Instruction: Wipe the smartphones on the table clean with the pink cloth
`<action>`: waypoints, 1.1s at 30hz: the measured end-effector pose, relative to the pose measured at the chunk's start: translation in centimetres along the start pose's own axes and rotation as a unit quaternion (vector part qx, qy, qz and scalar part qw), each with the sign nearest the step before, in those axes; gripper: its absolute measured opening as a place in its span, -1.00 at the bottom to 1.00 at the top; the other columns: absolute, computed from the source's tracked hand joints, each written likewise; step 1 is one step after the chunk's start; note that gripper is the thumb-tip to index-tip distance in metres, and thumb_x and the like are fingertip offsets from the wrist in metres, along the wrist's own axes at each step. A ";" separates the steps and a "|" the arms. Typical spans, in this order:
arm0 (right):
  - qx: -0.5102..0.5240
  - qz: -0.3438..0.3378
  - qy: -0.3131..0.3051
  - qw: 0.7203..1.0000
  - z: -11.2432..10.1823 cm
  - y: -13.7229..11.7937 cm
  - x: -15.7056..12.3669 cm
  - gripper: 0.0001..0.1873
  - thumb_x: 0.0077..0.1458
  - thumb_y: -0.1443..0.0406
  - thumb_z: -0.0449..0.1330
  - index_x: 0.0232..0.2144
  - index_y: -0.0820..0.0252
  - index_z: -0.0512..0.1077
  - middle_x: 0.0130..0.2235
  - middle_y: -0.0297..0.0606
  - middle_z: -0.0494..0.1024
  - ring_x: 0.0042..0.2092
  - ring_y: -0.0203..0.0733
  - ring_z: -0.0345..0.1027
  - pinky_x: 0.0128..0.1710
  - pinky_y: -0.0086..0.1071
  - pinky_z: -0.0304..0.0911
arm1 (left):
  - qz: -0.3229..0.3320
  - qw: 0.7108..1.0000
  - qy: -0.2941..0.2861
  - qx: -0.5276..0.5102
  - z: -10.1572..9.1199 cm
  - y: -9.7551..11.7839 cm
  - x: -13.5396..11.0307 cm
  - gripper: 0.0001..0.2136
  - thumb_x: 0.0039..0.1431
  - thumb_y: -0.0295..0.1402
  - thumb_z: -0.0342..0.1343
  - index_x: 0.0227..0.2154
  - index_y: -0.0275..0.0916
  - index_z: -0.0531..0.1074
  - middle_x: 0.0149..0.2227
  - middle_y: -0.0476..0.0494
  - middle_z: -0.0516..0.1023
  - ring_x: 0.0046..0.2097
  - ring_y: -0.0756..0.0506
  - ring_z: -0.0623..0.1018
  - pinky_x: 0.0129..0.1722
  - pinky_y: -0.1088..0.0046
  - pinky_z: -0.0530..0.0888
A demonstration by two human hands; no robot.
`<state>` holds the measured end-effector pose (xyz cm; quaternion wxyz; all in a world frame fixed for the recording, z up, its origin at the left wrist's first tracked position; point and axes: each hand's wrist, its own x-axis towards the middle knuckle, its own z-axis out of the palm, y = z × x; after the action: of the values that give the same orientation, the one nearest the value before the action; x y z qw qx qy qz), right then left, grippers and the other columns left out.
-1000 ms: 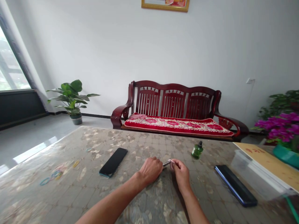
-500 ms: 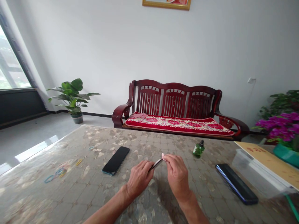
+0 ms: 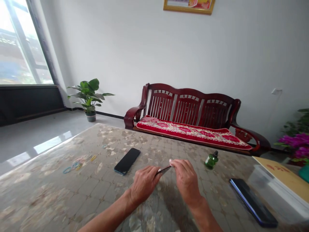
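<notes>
Above the middle of the table, my left hand (image 3: 144,183) is closed around one end of a slim dark object with a shiny edge (image 3: 164,169). Its kind I cannot make out, as most of it is covered by the fingers. My right hand (image 3: 186,179) is closed at the far end of the object, thumb and forefinger pinched together. A small white bit (image 3: 171,162) shows at those fingertips; whether it is a piece of tissue I cannot tell. Left of my hands lies a black phone (image 3: 127,161), screen up.
A small green bottle (image 3: 211,160) stands right of my hands. Nearer lies a dark blue phone-like item (image 3: 253,202), beside a clear plastic box (image 3: 270,193) under a tan folder (image 3: 285,175). Coloured rubber bands (image 3: 76,165) lie left. Beyond the table stands a wooden bench (image 3: 188,106).
The view has swung left and tilted slightly, so the room appears shifted right. Both hands keep hold of the slim object, which now lies at a flatter angle.
</notes>
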<state>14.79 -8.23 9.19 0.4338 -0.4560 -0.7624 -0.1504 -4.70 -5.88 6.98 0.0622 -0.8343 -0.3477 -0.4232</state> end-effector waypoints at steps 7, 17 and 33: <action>0.023 -0.035 -0.012 0.999 -0.3 -3.6 0.9 -0.72 0.27 0.43 0.02 -0.09 0.09 0.46 -0.16 -0.23 0.58 -0.12 -0.16 0.42 -0.08 -0.23 0.33 | -0.033 0.998 0.005 -0.049 0.0 0.0 0.0 -0.69 0.44 -0.23 -0.18 -0.27 -0.20 0.44 -0.41 -0.07 0.58 -0.37 -0.05 0.58 -0.37 0.50 0.41; -0.017 -0.009 0.016 1.000 0.1 -1.5 1.1 -0.74 0.25 0.45 0.04 -0.15 0.12 0.48 -0.22 -0.23 0.58 -0.17 -0.14 0.42 -0.13 -0.24 0.33 | -0.066 0.998 -0.013 -0.020 0.0 -1.0 -0.8 -0.78 0.40 -0.26 -0.10 -0.26 -0.20 0.41 -0.44 -0.04 0.56 -0.38 -0.07 0.58 -0.37 0.50 0.40; -0.003 -0.034 0.017 0.999 0.2 -2.9 1.1 -0.70 0.25 0.44 0.02 -0.11 0.09 0.49 -0.17 -0.22 0.59 -0.13 -0.15 0.43 -0.10 -0.21 0.35 | -0.067 0.997 -0.028 -0.029 -1.1 -1.1 -0.2 -0.78 0.39 -0.29 -0.10 -0.24 -0.18 0.43 -0.40 -0.04 0.60 -0.36 -0.05 0.60 -0.34 0.53 0.44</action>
<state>12.10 -9.02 10.44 0.4399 -0.4288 -0.7695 -0.1749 -6.23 -5.58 7.36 -0.0004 -0.8222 -0.3918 -0.4130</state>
